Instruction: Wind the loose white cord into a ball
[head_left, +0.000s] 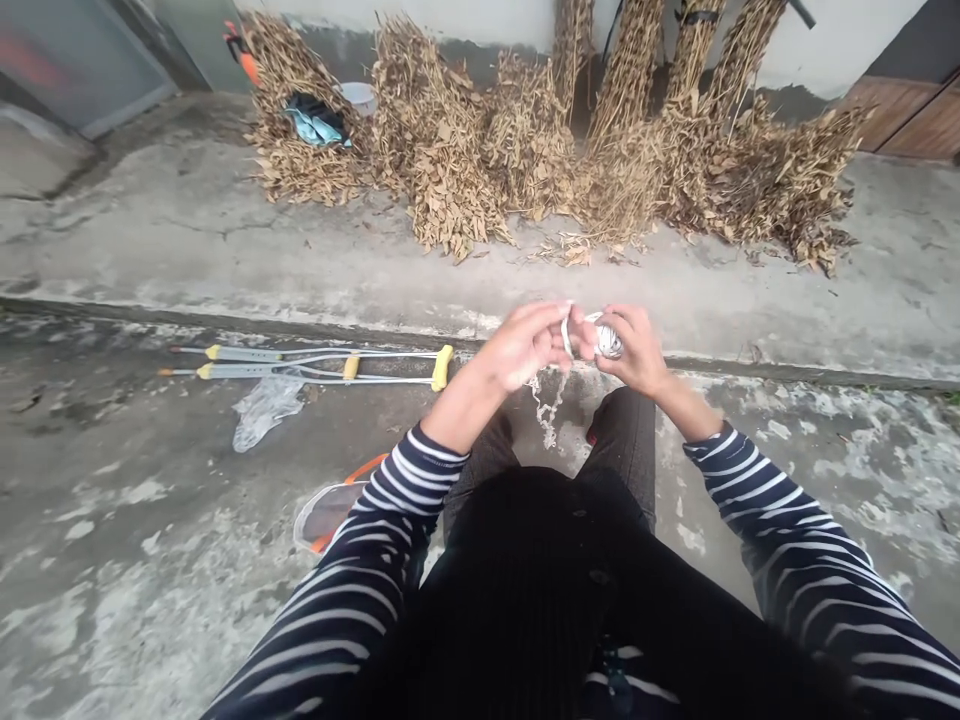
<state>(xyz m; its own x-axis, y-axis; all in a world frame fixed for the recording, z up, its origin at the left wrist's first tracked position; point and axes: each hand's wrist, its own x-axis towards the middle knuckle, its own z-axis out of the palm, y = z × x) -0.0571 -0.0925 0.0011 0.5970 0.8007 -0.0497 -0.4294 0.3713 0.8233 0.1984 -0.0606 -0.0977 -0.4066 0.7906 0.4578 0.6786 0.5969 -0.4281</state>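
In front of my lap, my right hand has its fingers wrapped round a small wound bundle of white string with dark lines in it. My left hand faces it, thumb stretched along the top and the other fingers partly curled. A loop of the white string passes round its fingertips and runs toward the bundle. Below the hands dangles a loose, kinked length of string. The exact grip of the left fingers is blurred.
A pair of crutches lies left on the concrete beside a clear plastic bag. An orange-edged mesh item is partly behind my left sleeve. Dried plant bundles line the wall beyond a low step; a blue-and-black cloth rests on them.
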